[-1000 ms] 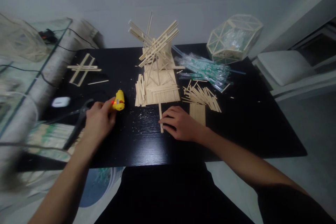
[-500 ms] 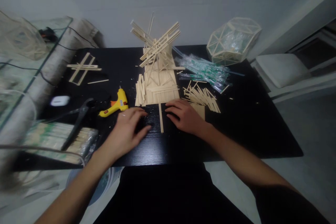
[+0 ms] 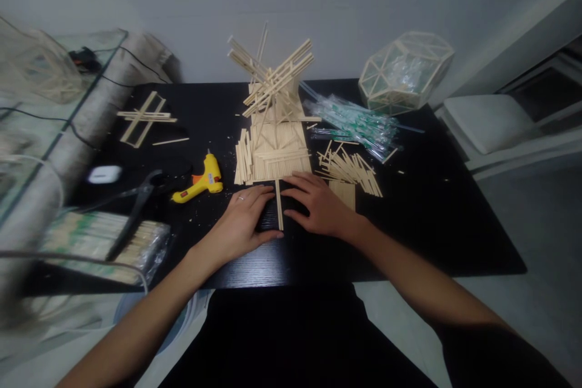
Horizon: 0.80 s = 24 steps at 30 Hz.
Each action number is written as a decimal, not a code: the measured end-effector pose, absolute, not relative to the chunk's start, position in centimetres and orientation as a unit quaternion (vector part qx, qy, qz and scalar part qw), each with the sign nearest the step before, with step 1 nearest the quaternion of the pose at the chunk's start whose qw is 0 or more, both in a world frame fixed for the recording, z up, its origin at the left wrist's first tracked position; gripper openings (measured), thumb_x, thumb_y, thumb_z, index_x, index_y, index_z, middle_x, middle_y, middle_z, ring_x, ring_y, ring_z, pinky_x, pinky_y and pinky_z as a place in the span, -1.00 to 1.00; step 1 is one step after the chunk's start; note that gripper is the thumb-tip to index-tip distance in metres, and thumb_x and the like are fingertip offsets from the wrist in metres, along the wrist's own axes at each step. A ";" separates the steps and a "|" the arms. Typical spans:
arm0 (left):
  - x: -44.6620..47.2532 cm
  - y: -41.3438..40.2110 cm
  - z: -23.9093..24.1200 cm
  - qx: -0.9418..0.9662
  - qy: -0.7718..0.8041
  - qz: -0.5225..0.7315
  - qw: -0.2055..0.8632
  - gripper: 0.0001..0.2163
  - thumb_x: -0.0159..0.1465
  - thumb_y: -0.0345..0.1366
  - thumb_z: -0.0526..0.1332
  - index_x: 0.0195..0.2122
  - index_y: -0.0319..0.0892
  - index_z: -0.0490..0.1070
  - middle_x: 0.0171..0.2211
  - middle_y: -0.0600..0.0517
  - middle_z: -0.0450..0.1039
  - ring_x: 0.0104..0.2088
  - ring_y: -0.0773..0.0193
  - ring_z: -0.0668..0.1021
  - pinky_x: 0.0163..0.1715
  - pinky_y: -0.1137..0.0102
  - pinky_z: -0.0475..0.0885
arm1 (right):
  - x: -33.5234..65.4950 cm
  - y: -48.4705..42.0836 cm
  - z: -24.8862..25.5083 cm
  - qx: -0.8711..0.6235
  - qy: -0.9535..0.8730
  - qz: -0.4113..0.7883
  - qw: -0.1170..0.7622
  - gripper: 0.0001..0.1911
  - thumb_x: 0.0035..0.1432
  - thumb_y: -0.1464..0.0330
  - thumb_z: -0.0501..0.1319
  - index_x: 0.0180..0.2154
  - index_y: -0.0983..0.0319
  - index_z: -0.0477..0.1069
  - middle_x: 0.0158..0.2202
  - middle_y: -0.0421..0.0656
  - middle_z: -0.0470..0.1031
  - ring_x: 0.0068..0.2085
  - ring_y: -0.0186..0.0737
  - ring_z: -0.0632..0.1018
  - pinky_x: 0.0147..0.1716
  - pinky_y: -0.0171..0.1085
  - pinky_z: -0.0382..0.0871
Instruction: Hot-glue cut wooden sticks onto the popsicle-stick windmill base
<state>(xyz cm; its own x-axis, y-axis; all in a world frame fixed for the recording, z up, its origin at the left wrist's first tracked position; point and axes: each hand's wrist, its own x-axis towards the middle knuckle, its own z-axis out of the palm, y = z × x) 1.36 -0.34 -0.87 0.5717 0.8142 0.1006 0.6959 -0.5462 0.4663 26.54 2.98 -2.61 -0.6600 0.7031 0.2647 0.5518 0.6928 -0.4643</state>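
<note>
A single wooden stick (image 3: 279, 203) lies on the black table (image 3: 431, 206), pointing away from me below a wooden stick model (image 3: 275, 115). My left hand (image 3: 245, 221) lies flat on the table just left of the stick, fingers stretched toward it. My right hand (image 3: 316, 203) rests on the stick's right side, fingers spread and touching or nearly touching it. Neither hand grips anything. A yellow glue gun (image 3: 202, 180) lies on the table to the left of my left hand.
Loose cut sticks (image 3: 350, 168) and plastic-wrapped packets (image 3: 357, 121) lie right of the model. A faceted stick cage (image 3: 404, 70) stands at the back right. Pliers (image 3: 136, 206), a bag of sticks (image 3: 97, 242) and a stick cross (image 3: 145, 116) are on the left.
My left hand let go of the glue gun, which now lies on the table, and slid right to the single stick. My right hand shifted slightly up beside it.
</note>
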 end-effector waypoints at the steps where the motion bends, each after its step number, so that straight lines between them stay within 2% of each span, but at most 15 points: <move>1: 1.4 -0.3 -0.8 0.864 0.436 0.155 0.196 -0.35 0.29 0.01 0.42 0.31 -0.14 0.31 0.31 -0.27 0.40 0.33 -0.20 0.43 0.31 -0.14 0.31 | 26.6 3.0 -2.5 -0.351 -0.895 0.176 0.212 -0.60 0.34 0.27 0.32 0.15 0.24 0.54 0.34 0.09 0.43 0.40 0.17 0.35 0.38 0.25 0.25; 5: 1.5 -0.1 -1.0 0.861 0.439 0.159 0.201 -0.32 0.28 0.02 0.43 0.34 -0.12 0.30 0.33 -0.24 0.38 0.34 -0.18 0.43 0.33 -0.13 0.29 | 26.6 2.9 -2.3 -0.352 -0.896 0.184 0.198 -0.56 0.33 0.26 0.32 0.20 0.22 0.50 0.37 0.09 0.39 0.41 0.18 0.33 0.40 0.28 0.21; 10: 1.3 0.1 -1.1 0.867 0.433 0.154 0.194 -0.30 0.30 0.05 0.40 0.36 -0.12 0.27 0.35 -0.24 0.35 0.35 -0.18 0.41 0.33 -0.10 0.28 | 26.5 2.9 -2.2 -0.346 -0.902 0.172 0.195 -0.48 0.31 0.21 0.36 0.21 0.30 0.48 0.36 0.15 0.37 0.40 0.22 0.34 0.39 0.25 0.23; 18: 0.8 0.2 -1.2 0.873 0.426 0.150 0.184 -0.26 0.27 0.03 0.42 0.39 -0.11 0.22 0.36 -0.23 0.33 0.35 -0.18 0.40 0.34 -0.11 0.26 | 26.7 3.0 -2.2 -0.346 -0.904 0.167 0.188 -0.39 0.29 0.11 0.38 0.26 0.24 0.44 0.37 0.12 0.35 0.40 0.22 0.33 0.40 0.26 0.22; 24: 0.7 0.6 -1.1 0.872 0.419 0.158 0.200 -0.28 0.29 0.04 0.40 0.39 -0.12 0.24 0.37 -0.24 0.33 0.36 -0.18 0.39 0.34 -0.11 0.27 | 26.7 3.1 -2.2 -0.343 -0.905 0.172 0.186 -0.25 0.18 0.06 0.47 0.28 0.26 0.41 0.37 0.15 0.33 0.39 0.24 0.32 0.41 0.25 0.20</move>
<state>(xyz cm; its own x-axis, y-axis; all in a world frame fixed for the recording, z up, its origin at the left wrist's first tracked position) 0.70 0.57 -1.07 0.5989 0.7936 0.1074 0.6675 -0.5688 0.4805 26.75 3.09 -2.16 -0.6958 0.6841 0.2188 0.5560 0.7058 -0.4389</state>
